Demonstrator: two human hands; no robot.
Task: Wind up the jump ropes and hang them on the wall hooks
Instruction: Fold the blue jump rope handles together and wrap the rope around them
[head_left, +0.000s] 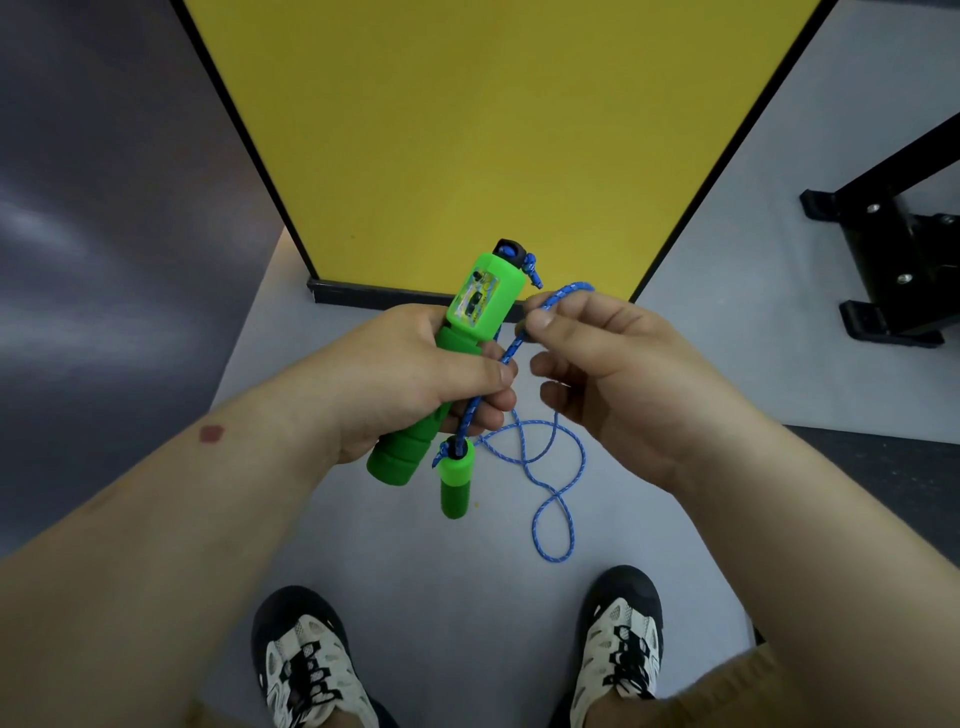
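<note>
Rope (551, 470) of blue cord flecked with white is being seen at the centre of the frame, its loose loops hanging down toward the lower middle. 2 green handles are showing: the larger handle (457, 353), ribbed foam with a counter window and a black and blue cap, is being gripped by the left hand (415, 374), and the smaller handle (455, 483) is dangling just below that fist. A bend of the cord is being pinched by the right hand (608, 374) between thumb and forefinger. A yellow panel (467, 130) with a dark frame is filling the upper middle, and a black metal stand (898, 260) is sitting at the right edge. 2 black and white shoes (306, 670) are being shown on the grey floor (441, 561) below.
</note>
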